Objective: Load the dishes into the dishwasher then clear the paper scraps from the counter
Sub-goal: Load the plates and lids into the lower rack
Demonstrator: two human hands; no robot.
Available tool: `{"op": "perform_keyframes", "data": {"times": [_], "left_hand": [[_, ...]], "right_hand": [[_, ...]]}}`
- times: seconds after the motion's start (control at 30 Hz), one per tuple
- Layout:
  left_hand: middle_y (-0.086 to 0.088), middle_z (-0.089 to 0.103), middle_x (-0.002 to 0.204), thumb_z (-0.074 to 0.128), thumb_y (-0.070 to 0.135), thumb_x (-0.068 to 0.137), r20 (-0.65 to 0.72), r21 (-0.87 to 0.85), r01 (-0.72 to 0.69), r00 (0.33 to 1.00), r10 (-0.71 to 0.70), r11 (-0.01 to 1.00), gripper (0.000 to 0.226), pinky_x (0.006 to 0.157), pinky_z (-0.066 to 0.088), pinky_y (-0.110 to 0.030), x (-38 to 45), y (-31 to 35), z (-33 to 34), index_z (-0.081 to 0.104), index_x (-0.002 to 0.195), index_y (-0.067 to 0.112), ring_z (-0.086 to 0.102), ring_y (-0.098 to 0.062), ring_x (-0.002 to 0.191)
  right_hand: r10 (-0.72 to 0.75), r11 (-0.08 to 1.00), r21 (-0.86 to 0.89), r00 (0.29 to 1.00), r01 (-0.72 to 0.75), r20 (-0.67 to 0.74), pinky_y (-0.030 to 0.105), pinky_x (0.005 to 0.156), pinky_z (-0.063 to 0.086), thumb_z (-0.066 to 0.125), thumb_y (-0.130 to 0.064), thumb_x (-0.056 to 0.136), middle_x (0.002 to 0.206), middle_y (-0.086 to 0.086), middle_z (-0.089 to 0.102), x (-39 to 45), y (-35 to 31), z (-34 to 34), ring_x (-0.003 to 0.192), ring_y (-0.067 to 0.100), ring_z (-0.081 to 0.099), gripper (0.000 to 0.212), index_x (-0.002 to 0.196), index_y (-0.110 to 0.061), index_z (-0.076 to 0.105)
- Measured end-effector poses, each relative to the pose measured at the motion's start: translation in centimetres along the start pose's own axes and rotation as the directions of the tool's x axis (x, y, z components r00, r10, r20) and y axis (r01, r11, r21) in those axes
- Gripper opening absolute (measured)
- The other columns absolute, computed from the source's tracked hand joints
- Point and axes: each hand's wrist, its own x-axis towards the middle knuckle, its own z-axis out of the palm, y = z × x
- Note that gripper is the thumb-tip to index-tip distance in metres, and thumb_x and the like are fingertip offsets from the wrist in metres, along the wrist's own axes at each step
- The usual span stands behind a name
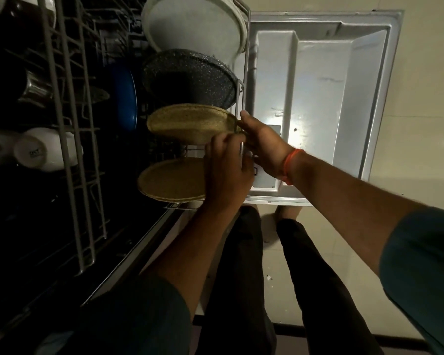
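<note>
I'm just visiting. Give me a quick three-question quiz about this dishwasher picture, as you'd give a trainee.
1. True or false: the dishwasher door is open.
2. Counting from the top of the picture, what colours are the four plates in the lower rack?
3. Which hand wears an orange band: A left, B right?

Key
1. True.
2. White plate, dark speckled plate, then two tan plates.
3. B. The orange band is on the wrist of the right hand; the left hand has none.

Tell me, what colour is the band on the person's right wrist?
Orange. The thin band shows clearly in the head view, just behind the right hand.
</note>
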Motion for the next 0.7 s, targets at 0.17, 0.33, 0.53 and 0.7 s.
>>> {"op": "perform_keyframes", "data": {"times": [0.17, 0.33, 0.53, 0.7], "left_hand": [[-0.015, 0.059, 0.133, 0.048, 0.019, 0.084, 0.022, 0.185, -0.251, 0.968, 0.252, 0.950, 0.043, 0.104, 0.044, -0.049, 3.0, 0.9, 1.1, 0.066, 0.122, 0.006, 0.053, -0.033, 0.126], [-0.011, 0.039, 0.158, 0.056, 0.026, 0.093, 0.483, 0.441, -0.513, 0.827, 0.286, 0.736, 0.051, 0.125, 0.012, -0.047, 5.6, 0.9, 1.4, 0.052, 0.144, 0.016, 0.026, -0.030, 0.151], [-0.015, 0.023, 0.167, 0.040, 0.043, 0.099, 0.734, 0.651, -0.716, 0.679, 0.031, 0.252, 0.063, 0.124, -0.005, -0.052, 6.2, -2.2, 2.4, 0.038, 0.154, 0.013, 0.010, -0.036, 0.156], [-0.008, 0.024, 0.168, 0.037, 0.044, 0.103, 0.741, 0.672, -0.740, 0.672, -0.007, 0.023, 0.060, 0.123, -0.009, -0.050, 5.9, -2.9, 2.2, 0.038, 0.156, 0.017, 0.013, -0.029, 0.157]], "right_hand": [[-0.006, 0.994, 0.105, 0.997, 0.014, -0.079, 0.042, 0.115, 0.037, 0.044, -0.061, 0.099, 0.135, -0.001, 0.065, -0.2, 0.3, -1.4, 0.130, 0.016, 0.055, 0.049, 0.128, -0.028, 0.066], [0.061, 0.995, 0.091, 0.961, -0.038, -0.270, 0.042, 0.112, 0.037, 0.040, -0.062, 0.100, 0.145, 0.007, 0.054, -1.1, 1.5, -3.7, 0.131, 0.021, 0.050, 0.061, 0.147, -0.024, 0.048], [0.163, 0.987, 0.067, 0.926, -0.149, -0.341, 0.044, 0.111, 0.039, 0.037, -0.062, 0.101, 0.146, 0.009, 0.053, -2.0, 3.6, -4.9, 0.134, 0.025, 0.049, 0.064, 0.151, -0.021, 0.044], [0.188, 0.982, 0.054, 0.925, -0.181, -0.331, 0.042, 0.107, 0.040, 0.036, -0.062, 0.101, 0.141, 0.008, 0.057, -2.5, 4.6, -4.4, 0.130, 0.025, 0.051, 0.064, 0.149, -0.020, 0.047]]}}
